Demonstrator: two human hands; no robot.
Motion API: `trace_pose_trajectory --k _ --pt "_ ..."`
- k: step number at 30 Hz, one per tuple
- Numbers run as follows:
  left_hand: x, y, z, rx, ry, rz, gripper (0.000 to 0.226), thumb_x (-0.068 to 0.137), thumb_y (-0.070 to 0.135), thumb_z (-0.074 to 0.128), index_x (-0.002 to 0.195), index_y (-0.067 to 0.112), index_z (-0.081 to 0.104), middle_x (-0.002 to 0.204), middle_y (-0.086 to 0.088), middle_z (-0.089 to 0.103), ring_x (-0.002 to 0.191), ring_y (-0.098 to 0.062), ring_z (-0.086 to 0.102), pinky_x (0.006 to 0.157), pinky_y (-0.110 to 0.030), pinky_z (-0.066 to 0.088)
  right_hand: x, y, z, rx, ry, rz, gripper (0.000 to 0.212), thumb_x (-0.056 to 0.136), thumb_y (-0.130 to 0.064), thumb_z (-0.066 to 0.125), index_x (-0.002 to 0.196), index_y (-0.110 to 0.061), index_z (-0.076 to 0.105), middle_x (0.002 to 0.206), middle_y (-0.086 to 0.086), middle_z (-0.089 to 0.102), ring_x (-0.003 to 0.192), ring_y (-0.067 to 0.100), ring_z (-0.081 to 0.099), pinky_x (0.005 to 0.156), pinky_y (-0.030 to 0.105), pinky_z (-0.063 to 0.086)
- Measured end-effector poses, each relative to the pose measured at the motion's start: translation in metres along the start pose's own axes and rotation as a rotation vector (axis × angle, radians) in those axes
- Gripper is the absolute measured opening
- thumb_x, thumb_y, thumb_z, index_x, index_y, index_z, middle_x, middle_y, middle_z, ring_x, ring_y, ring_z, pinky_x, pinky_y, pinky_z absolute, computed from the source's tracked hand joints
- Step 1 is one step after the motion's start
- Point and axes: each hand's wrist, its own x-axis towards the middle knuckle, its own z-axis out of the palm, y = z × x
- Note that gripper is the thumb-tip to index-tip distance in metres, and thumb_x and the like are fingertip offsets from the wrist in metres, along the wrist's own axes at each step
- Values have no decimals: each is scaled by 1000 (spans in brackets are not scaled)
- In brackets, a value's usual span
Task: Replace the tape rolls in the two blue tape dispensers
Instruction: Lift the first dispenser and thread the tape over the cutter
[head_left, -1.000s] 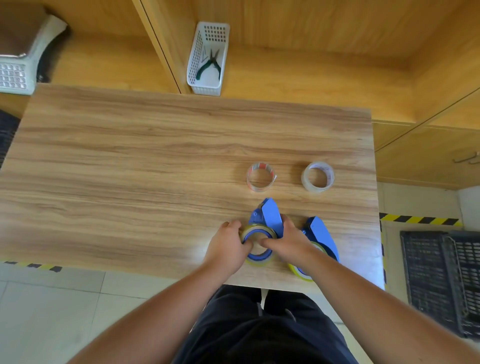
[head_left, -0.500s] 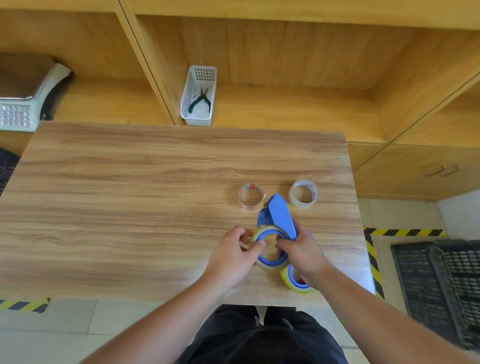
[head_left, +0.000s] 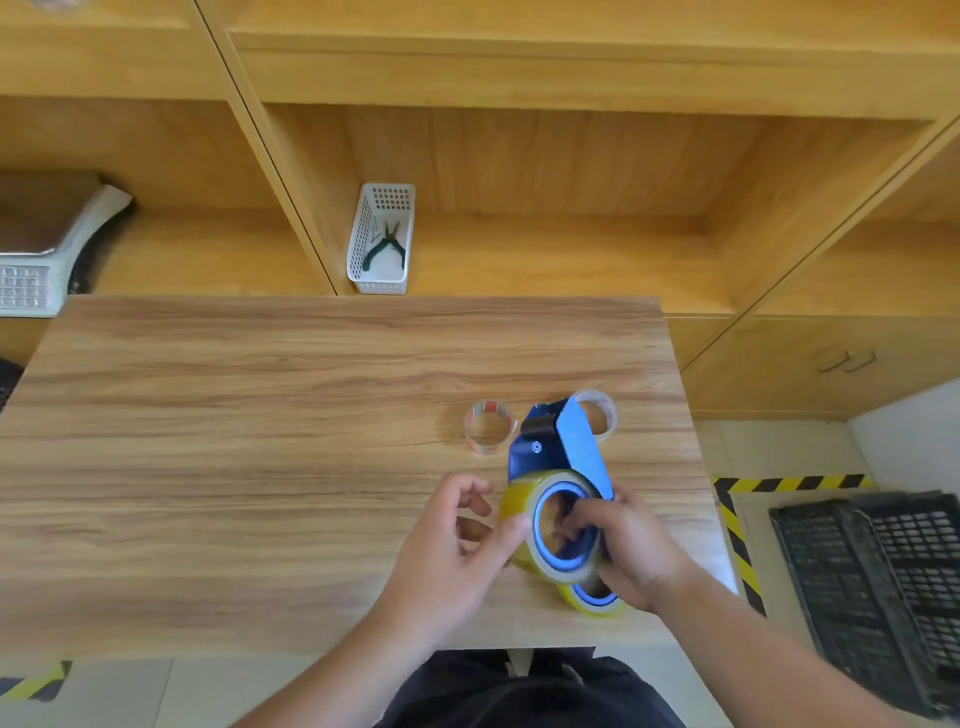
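Note:
My right hand (head_left: 631, 551) grips a blue tape dispenser (head_left: 563, 447) lifted off the wooden table (head_left: 260, 441), with fingers through its blue hub. A yellowish tape roll (head_left: 524, 512) sits on that hub. My left hand (head_left: 452, 561) touches the roll's left side with its thumb, the other fingers spread. The second blue dispenser with its yellow roll (head_left: 597, 603) lies on the table under my right hand, mostly hidden. Two clear tape rolls lie further back: one with red marks (head_left: 488, 427), and one (head_left: 602, 410) partly hidden behind the raised dispenser.
A white basket (head_left: 382, 239) with pliers stands on the shelf behind the table. A white scale (head_left: 36, 270) sits at the far left. Black crates (head_left: 872, 587) and yellow-black floor tape (head_left: 737, 540) lie to the right of the table.
The dispenser has been raised off the table and tilted upright in my right hand. My left hand has loosened from the roll and opened its fingers. The camera tilted up.

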Motion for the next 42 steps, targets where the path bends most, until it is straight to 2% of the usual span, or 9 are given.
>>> trace_pose_trajectory --k 2,7,11,16,21,25,29,36,42 --pt "0 10 -13 167 -11 198 43 79 59 69 118 41 61 104 13 55 82 -16 62 78 -19 51 -5 -8 0 42 -116 66 13 59 8 53 69 0 51 66 14 41 57 27 41 55 34 43" --pt "8 29 -30 351 -165 409 42 84 64 68 119 41 72 96 26 45 77 -7 51 73 -15 40 -19 -21 4 30 -325 187 15 64 6 49 78 1 53 61 9 44 54 21 40 53 29 39" --pt "10 35 -36 390 -204 421 42 82 69 67 112 41 76 93 20 49 89 -8 59 79 -13 40 -18 -13 2 25 -388 308 31 64 -1 55 94 2 57 77 15 45 66 26 40 61 35 38" --pt "4 40 -39 517 -202 489 23 91 51 65 104 38 78 88 17 52 76 -8 59 67 -16 43 -15 -2 0 24 -418 377 50 67 -5 60 115 1 48 109 27 25 80 31 34 69 38 37" --pt "-2 46 -43 728 -259 557 17 96 45 57 94 35 70 89 17 52 72 3 51 64 -9 35 -16 10 -3 7 -444 467 49 63 -7 65 110 4 56 102 23 43 80 31 47 72 37 45" --pt "3 53 -46 768 -321 527 26 99 50 48 93 34 68 89 13 51 74 -6 52 65 -16 38 -18 12 -3 31 -462 504 37 69 -3 55 104 6 63 90 20 64 79 31 62 73 37 53" --pt "7 57 -48 743 -325 495 26 98 48 50 92 32 70 89 15 52 74 -10 54 64 -19 41 -15 12 -4 -5 -430 501 40 64 -4 63 102 5 62 89 18 60 79 30 54 73 37 46" --pt "14 65 -53 720 -297 453 14 97 35 62 90 29 73 87 27 49 72 -7 51 62 -14 34 -20 16 -8 63 -449 462 31 70 -2 50 95 3 68 83 16 71 77 29 68 74 35 54" --pt "40 86 -40 817 -516 525 15 100 30 61 97 24 75 90 16 51 76 1 51 69 -17 39 -19 21 2 46 -459 477 30 72 -4 48 95 -1 67 82 12 69 77 26 65 73 35 53"
